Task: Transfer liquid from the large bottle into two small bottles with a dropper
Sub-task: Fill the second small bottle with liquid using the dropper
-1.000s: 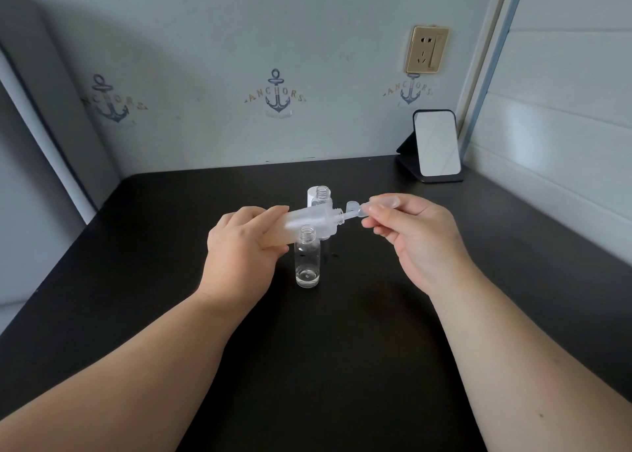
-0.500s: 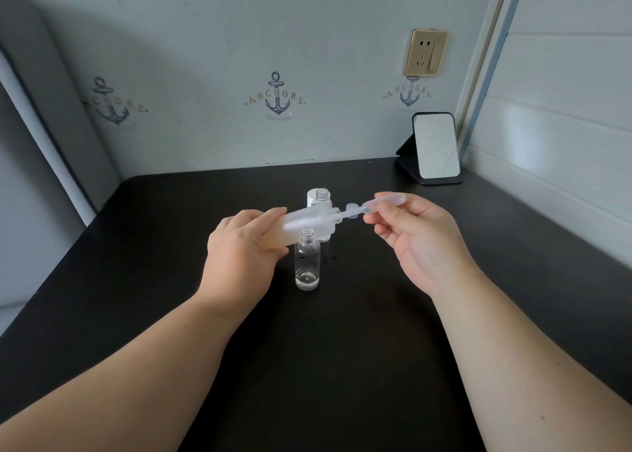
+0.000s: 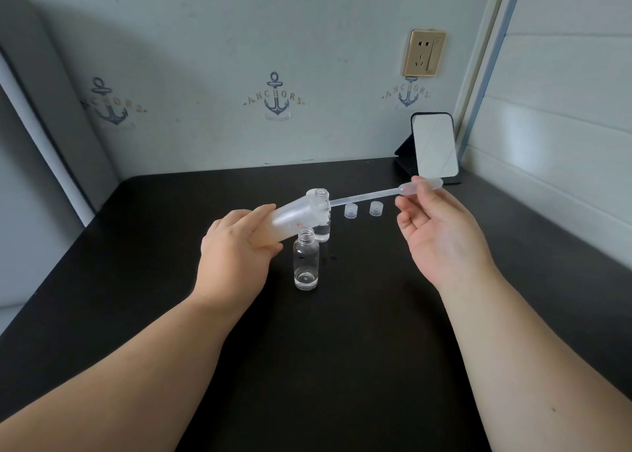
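Dropper [image 3: 383,194] pinched by right hand [image 3: 441,233], tip seemingly inside tilted large bottle [image 3: 294,217].

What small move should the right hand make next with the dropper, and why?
Probably carry the dropper over the near small bottle and lower its tip in. The right hand pinches the bulb, the stem is nearly out of the tilted large bottle, and the small bottle stands uncapped.

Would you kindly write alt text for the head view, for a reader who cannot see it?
A left hand holds a tilted frosted bottle while the right hand pinches a dropper at its mouth, above two open small bottles on a black table; two caps lie behind.
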A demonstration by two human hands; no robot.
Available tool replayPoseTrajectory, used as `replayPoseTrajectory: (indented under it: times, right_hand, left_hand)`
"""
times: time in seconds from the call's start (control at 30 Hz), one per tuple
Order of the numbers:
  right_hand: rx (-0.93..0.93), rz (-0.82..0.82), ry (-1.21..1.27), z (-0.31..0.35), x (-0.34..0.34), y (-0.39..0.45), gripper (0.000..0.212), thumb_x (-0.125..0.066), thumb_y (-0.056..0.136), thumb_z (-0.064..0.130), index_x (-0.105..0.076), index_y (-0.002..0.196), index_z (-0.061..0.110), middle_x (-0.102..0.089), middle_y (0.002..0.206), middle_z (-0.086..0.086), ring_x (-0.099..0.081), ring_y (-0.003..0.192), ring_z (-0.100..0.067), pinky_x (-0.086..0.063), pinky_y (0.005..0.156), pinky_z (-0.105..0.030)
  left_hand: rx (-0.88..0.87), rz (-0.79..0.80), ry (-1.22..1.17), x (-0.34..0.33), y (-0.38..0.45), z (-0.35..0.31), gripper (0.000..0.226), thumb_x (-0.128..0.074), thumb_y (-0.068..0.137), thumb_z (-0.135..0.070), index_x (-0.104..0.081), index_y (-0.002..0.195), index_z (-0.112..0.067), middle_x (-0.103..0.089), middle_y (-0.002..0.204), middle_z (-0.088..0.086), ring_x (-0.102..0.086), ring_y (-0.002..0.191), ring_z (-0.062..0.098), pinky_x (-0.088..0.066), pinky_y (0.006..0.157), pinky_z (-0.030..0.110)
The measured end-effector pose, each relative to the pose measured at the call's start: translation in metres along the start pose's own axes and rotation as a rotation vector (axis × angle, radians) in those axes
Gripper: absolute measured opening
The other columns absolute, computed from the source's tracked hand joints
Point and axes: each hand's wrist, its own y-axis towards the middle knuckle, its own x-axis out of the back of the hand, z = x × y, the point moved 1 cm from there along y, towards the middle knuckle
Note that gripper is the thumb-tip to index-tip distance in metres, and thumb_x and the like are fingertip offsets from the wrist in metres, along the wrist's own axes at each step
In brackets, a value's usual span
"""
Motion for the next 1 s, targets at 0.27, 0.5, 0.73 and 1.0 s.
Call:
replayPoseTrajectory:
  times: [0.27, 0.5, 0.73, 1.0]
  right_hand:
    - [0.047, -0.125, 0.155, 0.0073, 0.0056, 0.0035, 0.016, -0.063, 0.099, 0.016, -0.076, 0.09, 0.014, -0.074, 0.085, 0.003, -0.072, 0.079, -0.011, -0.056, 0.072, -0.021]
    - [0.055, -0.149, 0.237, 0.0103, 0.0071, 0.0018, 0.029, -0.063, 0.098, 0.013, -0.077, 0.073, 0.013, -0.072, 0.081, 0.003, -0.068, 0.072, -0.012, -0.054, 0.072, -0.022]
    - [0.029, -0.165, 0.234, 0.0093, 0.0064, 0.0027, 0.012, -0.067, 0.094, 0.009, -0.076, 0.087, 0.005, -0.069, 0.078, -0.003, -0.062, 0.066, -0.014, -0.051, 0.065, -0.023]
    - [0.038, -0.12, 0.199, 0.0071, 0.0063, 0.0041, 0.008, -0.069, 0.092, 0.011, -0.073, 0.088, 0.005, -0.068, 0.078, -0.003, -0.061, 0.065, -0.013, -0.05, 0.065, -0.023]
  left_hand:
    - [0.047, -0.055, -0.075, 0.0021, 0.0008, 0.0032, 0.053, -0.077, 0.084, -0.023, -0.06, 0.133, -0.035, -0.057, 0.105, -0.018, -0.05, 0.1, 0.005, -0.038, 0.083, 0.02]
    - [0.122, -0.014, -0.203, 0.0041, 0.0007, 0.0016, 0.034, -0.072, 0.086, -0.036, -0.052, 0.102, -0.058, -0.062, 0.094, -0.024, -0.061, 0.088, 0.003, -0.048, 0.072, 0.028]
    - [0.211, 0.018, -0.274, 0.0, -0.0001, 0.0003, 0.046, -0.076, 0.086, -0.04, -0.051, 0.125, -0.039, -0.06, 0.099, -0.027, -0.059, 0.087, -0.011, -0.042, 0.06, 0.009]
    - [0.217, 0.035, -0.28, -0.0017, 0.0019, 0.0027, 0.056, -0.077, 0.085, -0.042, -0.05, 0.133, -0.031, -0.055, 0.097, -0.031, -0.054, 0.088, -0.011, -0.039, 0.066, 0.011]
